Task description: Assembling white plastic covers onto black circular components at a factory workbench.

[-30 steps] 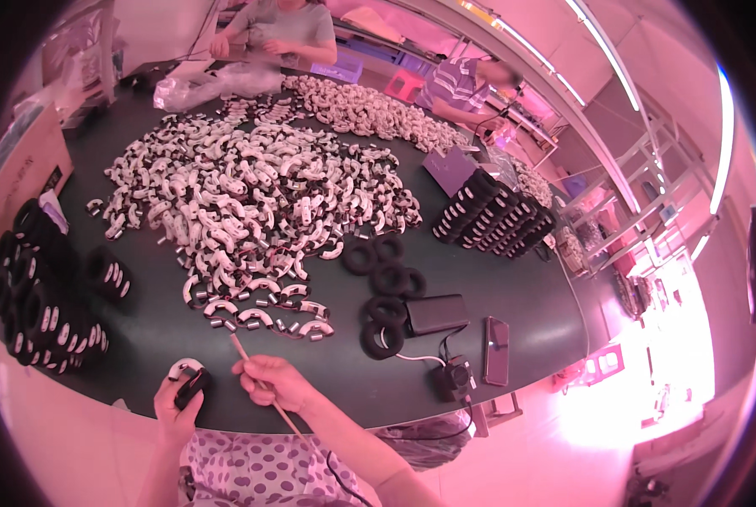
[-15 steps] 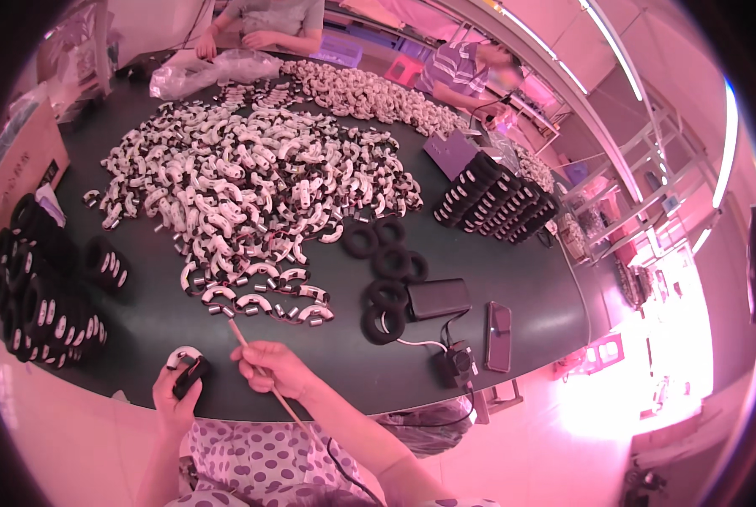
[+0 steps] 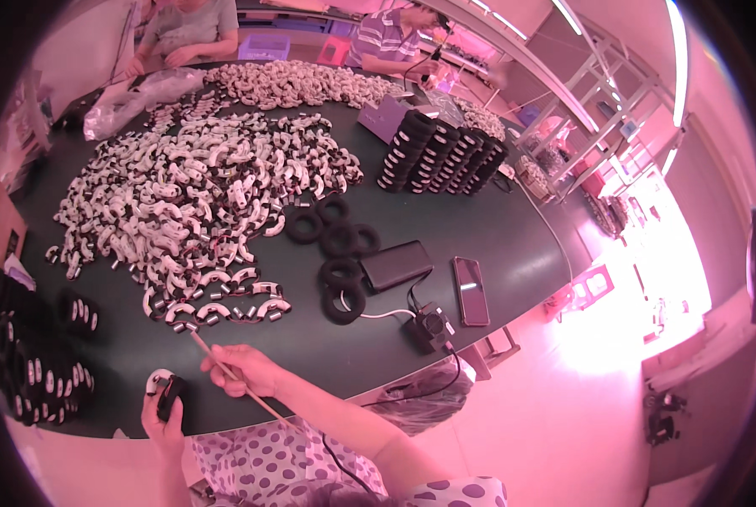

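At the near edge of the table, my left hand [image 3: 163, 425] is closed round a black ring [image 3: 171, 397]. A white curved piece [image 3: 158, 378] shows at the top of that grip; how it joins the ring is partly hidden by my fingers. To its right, my right hand [image 3: 244, 368] pinches a thin wooden stick [image 3: 270, 410]. The stick's upper end points at the near edge of a big pile of white curved parts [image 3: 200, 194] with small metal cylinders and dark wires. A few of these parts lie loose just beyond the tip.
Several loose black rings [image 3: 341, 240] lie right of the pile, beside a black power bank [image 3: 397, 265], a charger with cables [image 3: 431, 325] and a phone [image 3: 471, 291]. Black rings are stacked at left [image 3: 48, 380] and far right [image 3: 445, 152]. Two people sit across the table [image 3: 251, 127].
The view has turned to the right, so the table and its contents appear further left. Both hands keep hold of the same things, the stick still beside the ring.
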`<state>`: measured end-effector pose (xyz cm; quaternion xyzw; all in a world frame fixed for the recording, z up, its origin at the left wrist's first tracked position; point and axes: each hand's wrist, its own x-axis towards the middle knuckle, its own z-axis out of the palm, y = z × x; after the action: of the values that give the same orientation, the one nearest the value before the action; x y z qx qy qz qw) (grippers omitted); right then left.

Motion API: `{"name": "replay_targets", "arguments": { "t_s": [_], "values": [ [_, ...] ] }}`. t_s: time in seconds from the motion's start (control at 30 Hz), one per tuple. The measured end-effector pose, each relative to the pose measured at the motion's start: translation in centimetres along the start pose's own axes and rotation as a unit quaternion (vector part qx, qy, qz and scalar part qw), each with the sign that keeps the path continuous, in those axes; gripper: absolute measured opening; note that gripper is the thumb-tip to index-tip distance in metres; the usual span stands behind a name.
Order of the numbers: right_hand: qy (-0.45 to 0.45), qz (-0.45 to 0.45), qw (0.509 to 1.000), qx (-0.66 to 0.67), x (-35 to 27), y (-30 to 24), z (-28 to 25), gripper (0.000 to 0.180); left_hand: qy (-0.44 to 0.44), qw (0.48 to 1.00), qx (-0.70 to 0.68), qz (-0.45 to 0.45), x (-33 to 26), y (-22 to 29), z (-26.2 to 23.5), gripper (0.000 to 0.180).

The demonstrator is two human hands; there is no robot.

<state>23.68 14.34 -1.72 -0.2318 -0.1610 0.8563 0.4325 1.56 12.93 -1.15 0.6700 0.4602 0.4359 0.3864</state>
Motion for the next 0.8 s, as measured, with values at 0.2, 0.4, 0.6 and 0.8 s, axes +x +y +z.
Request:
{"name": "replay_targets", "arguments": {
  "t_s": [0.2, 0.4, 0.6, 0.8],
  "values": [
    [-0.003, -0.009, 1.0, 0.015, 0.6, 0.4, -0.5, 0.03, 0.008, 1.0, 0.021, 0.005, -0.4, -1.4, -0.4, 0.027],
    [-0.038, -0.009, 0.999, -0.015, 1.3, 0.5, -0.6, 0.026, 0.015, 0.998, 0.057, 0.013, -0.8, -2.5, -1.2, 0.027],
    [-0.016, -0.018, 0.999, -0.021, 0.2, 0.4, -0.4, 0.025, 0.018, 0.999, -0.024, 0.033, -0.1, -1.2, -0.1, 0.021],
    [-0.019, -0.023, 0.999, -0.012, 0.5, 0.4, -0.3, 0.025, 0.025, 0.999, -0.025, 0.017, 0.0, -0.5, -0.4, 0.021]
  ]
}}
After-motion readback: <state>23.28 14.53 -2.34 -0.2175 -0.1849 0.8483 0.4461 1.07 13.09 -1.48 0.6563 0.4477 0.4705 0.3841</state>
